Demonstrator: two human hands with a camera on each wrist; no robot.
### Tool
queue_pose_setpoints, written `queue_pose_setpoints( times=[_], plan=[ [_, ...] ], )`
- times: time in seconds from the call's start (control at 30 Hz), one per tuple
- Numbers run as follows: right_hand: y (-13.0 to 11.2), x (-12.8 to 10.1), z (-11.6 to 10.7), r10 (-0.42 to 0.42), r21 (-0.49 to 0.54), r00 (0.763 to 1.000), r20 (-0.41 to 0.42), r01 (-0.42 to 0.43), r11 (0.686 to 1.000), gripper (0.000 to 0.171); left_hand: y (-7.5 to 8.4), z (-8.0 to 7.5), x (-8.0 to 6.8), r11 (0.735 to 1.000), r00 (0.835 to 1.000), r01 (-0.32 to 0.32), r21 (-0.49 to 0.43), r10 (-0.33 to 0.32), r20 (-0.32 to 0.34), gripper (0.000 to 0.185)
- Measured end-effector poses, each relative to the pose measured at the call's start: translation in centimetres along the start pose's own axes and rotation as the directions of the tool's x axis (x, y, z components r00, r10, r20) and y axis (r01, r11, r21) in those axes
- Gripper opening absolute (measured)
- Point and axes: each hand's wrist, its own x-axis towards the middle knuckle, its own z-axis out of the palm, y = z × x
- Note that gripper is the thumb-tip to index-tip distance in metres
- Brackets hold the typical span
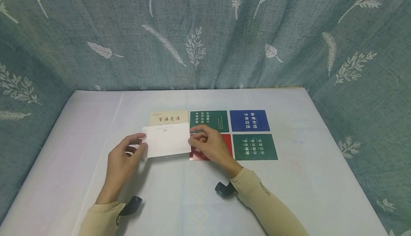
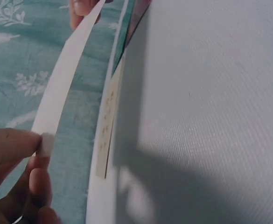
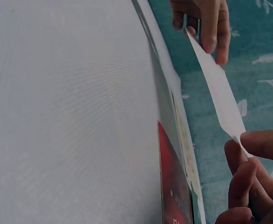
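Observation:
A white card (image 1: 166,141) is held up off the table, its pale side with a small printed mark near the top edge facing the head camera. My left hand (image 1: 123,159) pinches its left edge between thumb and fingers. At the opposite edge, my right hand (image 1: 212,147) pinches it the same way. Behind the card lies a cream card (image 1: 169,116) with dark characters, its lower part hidden. A red card (image 1: 196,155) lies beneath my right hand, partly covered by it. Both wrist views show the white card (image 2: 61,88) nearly edge-on, above the table.
Right of the cream card lie a green card (image 1: 221,120) and a blue card (image 1: 249,121), with another green card (image 1: 255,147) beside the red one. They rest on a white-covered table (image 1: 308,186). Teal leaf-patterned curtains (image 1: 218,43) stand behind and along both sides.

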Motion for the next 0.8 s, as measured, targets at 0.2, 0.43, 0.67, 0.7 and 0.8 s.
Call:
queue_pose_setpoints(
  times=[0.2, 0.43, 0.67, 0.7, 0.8],
  plan=[
    [-0.3, -0.1, 0.1, -0.033, 0.016, 0.999, 0.015, 0.033, 0.999, 0.031, 2.6, -0.9, 0.1, 0.995, 0.994, 0.098, -0.023, -0.099, -0.052, 0.039],
    [-0.6, -0.3, 0.0, -0.090, 0.012, 0.995, 0.045, 0.089, 0.996, 0.035, 2.6, -1.0, 0.3, 0.994, 0.990, 0.111, 0.006, -0.110, -0.083, 0.033],
    [-0.9, -0.3, -0.1, -0.128, 0.044, 0.990, 0.059, 0.125, 0.991, 0.035, 2.5, -1.2, 0.6, 0.997, 0.993, 0.076, 0.023, -0.074, -0.091, 0.034],
    [-1.0, -0.3, -0.1, -0.131, 0.046, 0.990, 0.058, 0.129, 0.991, 0.035, 2.5, -1.3, 0.7, 0.997, 0.993, 0.071, 0.026, -0.068, -0.094, 0.034],
    [-1.1, -0.3, -0.1, -0.140, 0.066, 0.988, 0.064, 0.136, 0.988, 0.037, 2.6, -1.3, 0.9, 0.998, 0.994, 0.062, 0.032, -0.058, -0.096, 0.036]
  ],
)
